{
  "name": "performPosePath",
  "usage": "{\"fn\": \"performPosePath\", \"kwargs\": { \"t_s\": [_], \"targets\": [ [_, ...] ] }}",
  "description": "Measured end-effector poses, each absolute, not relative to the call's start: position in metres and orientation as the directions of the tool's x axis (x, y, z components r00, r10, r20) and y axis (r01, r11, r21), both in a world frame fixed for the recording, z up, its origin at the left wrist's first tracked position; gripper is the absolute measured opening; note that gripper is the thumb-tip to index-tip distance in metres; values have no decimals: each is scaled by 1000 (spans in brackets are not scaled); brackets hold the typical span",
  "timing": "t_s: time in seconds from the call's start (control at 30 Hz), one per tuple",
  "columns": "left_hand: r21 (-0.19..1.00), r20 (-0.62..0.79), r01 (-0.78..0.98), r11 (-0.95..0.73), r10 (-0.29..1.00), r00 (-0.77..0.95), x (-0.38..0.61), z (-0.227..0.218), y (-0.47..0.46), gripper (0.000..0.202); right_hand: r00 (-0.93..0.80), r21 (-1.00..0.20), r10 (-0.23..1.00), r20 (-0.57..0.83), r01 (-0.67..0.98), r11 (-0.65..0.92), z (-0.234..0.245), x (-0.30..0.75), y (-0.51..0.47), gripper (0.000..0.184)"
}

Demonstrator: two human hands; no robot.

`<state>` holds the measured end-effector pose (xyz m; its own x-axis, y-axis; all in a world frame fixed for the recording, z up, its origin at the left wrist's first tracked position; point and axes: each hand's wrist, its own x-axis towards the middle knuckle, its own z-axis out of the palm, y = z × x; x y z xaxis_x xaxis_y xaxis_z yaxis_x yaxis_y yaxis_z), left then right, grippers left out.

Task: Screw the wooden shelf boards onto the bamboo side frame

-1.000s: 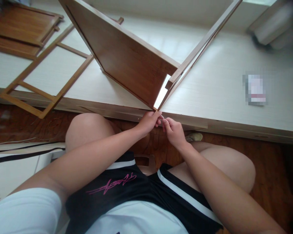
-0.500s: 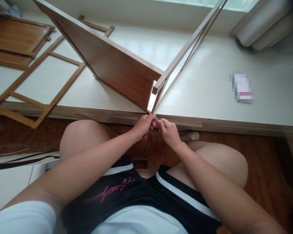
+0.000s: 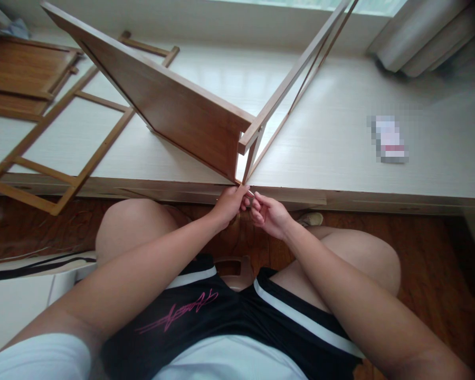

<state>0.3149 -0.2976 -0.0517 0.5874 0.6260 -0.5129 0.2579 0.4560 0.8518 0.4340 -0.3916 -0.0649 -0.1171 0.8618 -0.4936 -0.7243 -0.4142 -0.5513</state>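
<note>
My right hand point(image 3: 269, 214) pinches a thin metal rod point(image 3: 250, 193), like a hex key; its exact kind is too small to make out. The rod points at the low corner where a brown wooden panel point(image 3: 174, 105) meets a narrow wooden frame point(image 3: 296, 79). Closed around that corner, my left hand point(image 3: 230, 205) has its thumb close to the rod's tip. Panel and frame stand on edge on the white ledge and spread apart in a V. My fingers hide the joint itself.
On the left of the white ledge point(image 3: 320, 142) lies a ladder-like wooden frame point(image 3: 91, 166), jutting past the front edge. Another slatted wooden piece point(image 3: 19, 66) rests behind it. A blurred-out small packet point(image 3: 390, 138) lies to the right, near a curtain point(image 3: 415, 42).
My right hand has turned, its fingers opening out a little below the rod while the thumb and forefinger stay on it. My left hand keeps its place at the corner. The view shifted slightly.
</note>
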Motion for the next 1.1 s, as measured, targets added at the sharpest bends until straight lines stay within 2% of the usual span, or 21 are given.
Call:
{"fn": "performPosePath", "kwargs": {
  "t_s": [0.27, 0.4, 0.5, 0.6, 0.7, 0.8, 0.97, 1.03, 1.1],
  "targets": [
    [848, -517, 255, 464, 620, 590, 315, -49, -298, 35, 52, -655, 870, -491, -680, -330, -62, 428, -392, 41],
    [848, -516, 247, 469, 624, 587, 316, -47, -299, 35, 110, -752, 885, -453, -580, -313, -63, 426, -393, 42],
    [847, -516, 245, 471, 625, 586, 316, -48, -299, 34, 203, -879, 897, -393, -371, -301, -67, 425, -394, 45],
    [849, -515, 242, 470, 630, 582, 316, -49, -299, 33, 304, -964, 916, -262, -36, -264, -70, 425, -396, 48],
    [850, -513, 242, 468, 632, 581, 316, -50, -298, 33, 337, -943, 932, -132, 247, -223, -68, 426, -399, 48],
    [849, -515, 246, 468, 627, 584, 316, -51, -298, 34, 344, -905, 937, -63, 377, -199, -64, 427, -401, 43],
    [846, -520, 253, 469, 619, 589, 315, -54, -297, 35, 443, -901, 896, -17, 382, -206, -60, 427, -401, 34],
    [846, -520, 256, 468, 619, 589, 315, -56, -297, 35, 425, -928, 904, -52, 314, -201, -60, 427, -399, 39],
    [845, -522, 259, 467, 620, 585, 315, -56, -297, 35, 376, -963, 919, -122, 178, -201, -61, 426, -397, 45]
  ]
}}
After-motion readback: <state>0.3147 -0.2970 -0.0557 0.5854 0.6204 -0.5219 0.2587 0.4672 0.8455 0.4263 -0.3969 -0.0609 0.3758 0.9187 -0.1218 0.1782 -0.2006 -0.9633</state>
